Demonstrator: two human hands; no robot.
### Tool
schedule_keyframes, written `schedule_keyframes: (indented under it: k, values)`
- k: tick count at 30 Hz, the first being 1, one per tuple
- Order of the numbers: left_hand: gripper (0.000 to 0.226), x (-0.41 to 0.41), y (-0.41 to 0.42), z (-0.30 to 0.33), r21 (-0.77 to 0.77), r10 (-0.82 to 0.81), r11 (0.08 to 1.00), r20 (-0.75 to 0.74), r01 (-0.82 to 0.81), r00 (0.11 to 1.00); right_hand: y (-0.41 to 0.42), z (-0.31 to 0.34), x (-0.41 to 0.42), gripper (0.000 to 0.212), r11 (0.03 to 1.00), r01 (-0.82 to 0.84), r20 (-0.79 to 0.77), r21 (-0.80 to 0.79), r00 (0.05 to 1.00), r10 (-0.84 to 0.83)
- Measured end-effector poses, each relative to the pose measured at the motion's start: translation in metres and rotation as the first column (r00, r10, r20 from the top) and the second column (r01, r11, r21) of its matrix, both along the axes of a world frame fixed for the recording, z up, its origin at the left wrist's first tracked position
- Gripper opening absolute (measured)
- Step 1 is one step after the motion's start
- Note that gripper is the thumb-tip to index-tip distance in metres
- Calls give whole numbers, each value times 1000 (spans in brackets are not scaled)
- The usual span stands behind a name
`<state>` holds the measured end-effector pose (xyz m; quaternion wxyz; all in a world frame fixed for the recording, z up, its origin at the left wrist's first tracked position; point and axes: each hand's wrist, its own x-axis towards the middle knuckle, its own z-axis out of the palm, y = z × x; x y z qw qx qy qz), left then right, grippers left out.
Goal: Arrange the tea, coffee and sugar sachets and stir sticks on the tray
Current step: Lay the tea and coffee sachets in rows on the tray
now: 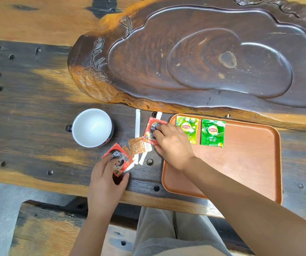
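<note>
While two green Lipton tea sachets, one [187,129] partly under the right wrist and one [212,132] clear of it, lie side by side along the far edge of the orange tray [250,163], the right hand [172,143] reaches over the tray's left rim, fingertips closed on a red Nescafé sachet [151,133] on the table. Nearer the person, the left hand [106,180] pinches a second red Nescafé sachet [118,160] between thumb and fingers. Between them lie brown sugar sachets [137,145] and white stir sticks [137,123]. A white mug [92,127] stands to the left on the dark wooden table [28,100], with a carved wooden tea board [204,58] beyond.
</note>
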<state>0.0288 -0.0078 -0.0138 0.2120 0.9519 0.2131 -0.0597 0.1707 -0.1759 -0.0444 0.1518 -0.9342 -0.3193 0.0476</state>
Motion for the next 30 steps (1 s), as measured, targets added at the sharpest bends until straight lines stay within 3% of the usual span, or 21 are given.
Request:
schedule_keyframes:
  k: [4, 9, 14, 16, 20, 25, 30]
  values:
    - [45, 9, 0, -2, 45, 5, 999, -89, -1, 996, 0, -2, -1, 20, 1000, -5, 16, 17, 1000, 5]
    - [37, 5, 0, -5, 11, -23, 1000, -52, 24, 998, -5, -3, -2, 12, 997, -51, 5, 65, 999, 50]
    - [31, -3, -1, 1, -40, 12, 999, 106, -8, 994, -8, 2, -9, 9, 991, -3, -71, 133, 997, 13]
    - [31, -3, -3, 8, -38, 22, 999, 187, -16, 982, -9, 9, -11, 5, 979, 80, -105, 188, 993, -61]
    - [26, 0, -17, 22, -58, 58, 997, 322, -41, 945, -25, 30, -17, 17, 877, 276, -158, 393, 960, -232]
    - [33, 17, -60, 19, -92, -207, 962, 369, 258, 906, -88, 60, -45, 17, 758, 417, -148, 501, 905, -400]
    - [32, 33, -97, -6, -142, -406, 870, 337, 472, 849, -154, 55, -74, 20, 900, 288, -16, 328, 954, -299]
